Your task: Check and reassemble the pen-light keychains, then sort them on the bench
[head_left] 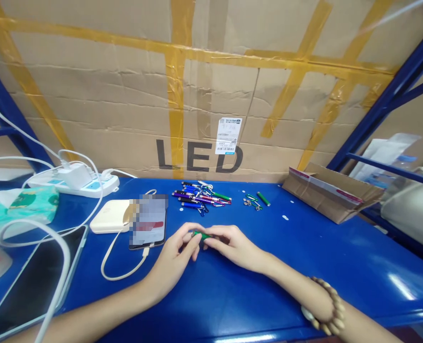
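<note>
Both hands meet over the near middle of the blue table, closed on one small green metallic tube [201, 235]. My left hand [182, 245] grips its left end between thumb and fingers. On the right end are the thumb and fingertips of my right hand [232, 243], whose wrist wears a beaded bracelet [327, 305]. Fingers cover part of the tube. Beyond them lies a pile of slim blue, black, purple, red and green tubes [200, 196] with small clips. To its right are another green tube [263, 198] and a cluster of small green clips and round metal pieces [253, 202].
Left of the hands lie a phone [150, 224], a cream power bank [110, 216] with a cable, a tablet [36, 281] and a power strip [97, 185]. An open cardboard box [322, 190] stands at right. A large carton [125, 95] closes off the back.
</note>
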{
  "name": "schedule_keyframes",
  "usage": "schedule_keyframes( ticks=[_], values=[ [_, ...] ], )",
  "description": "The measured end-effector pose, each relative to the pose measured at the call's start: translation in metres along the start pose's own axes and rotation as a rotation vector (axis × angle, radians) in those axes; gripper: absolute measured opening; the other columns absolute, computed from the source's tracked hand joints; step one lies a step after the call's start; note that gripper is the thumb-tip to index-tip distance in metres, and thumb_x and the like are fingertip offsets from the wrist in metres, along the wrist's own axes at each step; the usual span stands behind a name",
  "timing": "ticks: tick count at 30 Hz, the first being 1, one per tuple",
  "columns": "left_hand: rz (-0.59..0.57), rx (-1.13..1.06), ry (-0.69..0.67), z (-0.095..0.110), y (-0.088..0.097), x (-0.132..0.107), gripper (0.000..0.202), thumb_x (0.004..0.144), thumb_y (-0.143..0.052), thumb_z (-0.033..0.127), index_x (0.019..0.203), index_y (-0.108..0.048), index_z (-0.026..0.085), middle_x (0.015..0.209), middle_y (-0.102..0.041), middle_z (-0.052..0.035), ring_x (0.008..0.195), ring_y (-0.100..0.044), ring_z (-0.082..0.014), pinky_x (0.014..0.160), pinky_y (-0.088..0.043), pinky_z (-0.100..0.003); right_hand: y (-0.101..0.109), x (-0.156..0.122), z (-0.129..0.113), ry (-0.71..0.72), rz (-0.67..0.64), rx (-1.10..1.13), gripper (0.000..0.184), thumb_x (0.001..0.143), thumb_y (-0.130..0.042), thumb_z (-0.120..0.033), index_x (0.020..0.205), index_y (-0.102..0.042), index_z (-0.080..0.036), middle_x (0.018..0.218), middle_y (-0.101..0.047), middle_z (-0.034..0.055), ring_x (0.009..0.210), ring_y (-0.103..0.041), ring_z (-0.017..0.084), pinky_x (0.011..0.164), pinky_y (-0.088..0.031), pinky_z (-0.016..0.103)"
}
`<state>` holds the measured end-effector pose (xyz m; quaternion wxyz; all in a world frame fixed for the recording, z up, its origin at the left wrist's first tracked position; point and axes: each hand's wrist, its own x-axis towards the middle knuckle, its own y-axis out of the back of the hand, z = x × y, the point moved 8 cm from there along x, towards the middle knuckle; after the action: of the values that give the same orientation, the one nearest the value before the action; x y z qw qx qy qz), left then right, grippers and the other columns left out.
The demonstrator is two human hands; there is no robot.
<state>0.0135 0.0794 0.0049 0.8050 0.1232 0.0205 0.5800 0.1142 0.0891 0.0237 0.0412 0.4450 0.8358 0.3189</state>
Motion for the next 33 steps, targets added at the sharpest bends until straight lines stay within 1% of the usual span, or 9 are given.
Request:
schedule_keyframes(
  ticks=[3,10,14,17,19,21,23,28,33],
  values=[
    [0.033,-0.001,0.059,-0.004,0.002,0.0,0.036,0.087,-0.04,0.042,0.115,-0.04,0.019,0.055,-0.044,0.0069,0.059,-0.044,-0.012,0.062,-0.031,-0.025,0.024,0.002,0.014,-0.03,0.121,-0.07,0.027,0.088,-0.044,-0.031,0.103,-0.063,-0.019,0.089,-0.067,0.0037,0.075,-0.06,0.014,0.072,-0.046,0.026],
    [0.014,-0.061,0.104,-0.009,0.001,0.001,0.024,0.087,-0.039,0.036,0.104,-0.043,0.02,0.052,-0.042,0.0077,0.055,-0.04,-0.0111,0.058,-0.028,-0.025,0.116,-0.009,0.066,-0.172,0.586,-0.101,0.038,0.084,-0.042,-0.044,0.104,-0.056,-0.015,0.082,-0.062,0.0043,0.055,-0.05,0.011,0.052,-0.041,0.024],
    [0.003,-0.06,0.11,-0.009,0.0,0.0,0.019,0.086,-0.038,0.032,0.101,-0.042,0.021,0.051,-0.041,0.0082,0.053,-0.038,-0.0105,0.056,-0.027,-0.025,0.154,-0.027,0.102,-0.351,0.754,-0.179,0.042,0.081,-0.04,-0.051,0.091,-0.061,-0.016,0.071,-0.061,0.0029,0.054,-0.051,0.012,0.049,-0.038,0.023],
    [0.001,-0.064,0.11,-0.008,0.0,-0.001,0.018,0.086,-0.038,0.03,0.101,-0.042,0.021,0.051,-0.041,0.0083,0.053,-0.037,-0.0104,0.056,-0.027,-0.025,0.165,-0.038,0.118,-0.54,0.739,-0.421,0.036,0.082,-0.039,-0.044,0.083,-0.064,-0.018,0.075,-0.065,0.0054,0.066,-0.057,0.018,0.056,-0.04,0.026],
    [-0.001,-0.068,0.108,-0.007,0.0,-0.001,0.017,0.085,-0.038,0.029,0.1,-0.042,0.02,0.051,-0.041,0.0083,0.053,-0.036,-0.0104,0.057,-0.027,-0.025,0.165,-0.043,0.124,-0.673,0.687,-0.577,0.032,0.08,-0.042,-0.041,0.086,-0.066,-0.021,0.08,-0.067,0.0065,0.076,-0.059,0.023,0.06,-0.039,0.029],
    [-0.003,-0.072,0.106,-0.008,0.0,-0.001,0.017,0.085,-0.039,0.028,0.1,-0.042,0.021,0.051,-0.041,0.0084,0.053,-0.036,-0.0105,0.056,-0.027,-0.025,0.163,-0.046,0.129,-0.748,0.656,-0.633,0.031,0.079,-0.044,-0.041,0.088,-0.067,-0.023,0.081,-0.068,0.0065,0.078,-0.06,0.025,0.061,-0.039,0.031],
    [-0.006,-0.075,0.104,-0.008,0.0,-0.001,0.017,0.085,-0.038,0.028,0.1,-0.041,0.021,0.05,-0.04,0.0086,0.053,-0.036,-0.0106,0.056,-0.026,-0.025,0.162,-0.045,0.128,-0.713,0.69,-0.58,0.03,0.076,-0.047,-0.042,0.085,-0.067,-0.021,0.078,-0.068,0.0061,0.074,-0.06,0.023,0.06,-0.039,0.03],
    [-0.013,-0.067,0.12,-0.009,-0.001,-0.001,0.017,0.084,-0.037,0.03,0.099,-0.04,0.02,0.05,-0.038,0.0088,0.052,-0.034,-0.0109,0.056,-0.025,-0.025,0.168,-0.045,0.124,-0.494,0.888,-0.33,0.035,0.07,-0.052,-0.047,0.076,-0.065,-0.015,0.067,-0.065,0.0052,0.06,-0.056,0.017,0.058,-0.039,0.027],
    [-0.031,-0.059,0.13,-0.012,-0.002,-0.001,0.019,0.084,-0.038,0.033,0.098,-0.039,0.02,0.049,-0.037,0.0087,0.051,-0.033,-0.0113,0.055,-0.023,-0.026,0.18,-0.047,0.123,-0.383,0.94,-0.295,0.043,0.07,-0.051,-0.056,0.076,-0.064,-0.015,0.065,-0.063,0.0043,0.056,-0.051,0.015,0.056,-0.037,0.026]
  ],
)
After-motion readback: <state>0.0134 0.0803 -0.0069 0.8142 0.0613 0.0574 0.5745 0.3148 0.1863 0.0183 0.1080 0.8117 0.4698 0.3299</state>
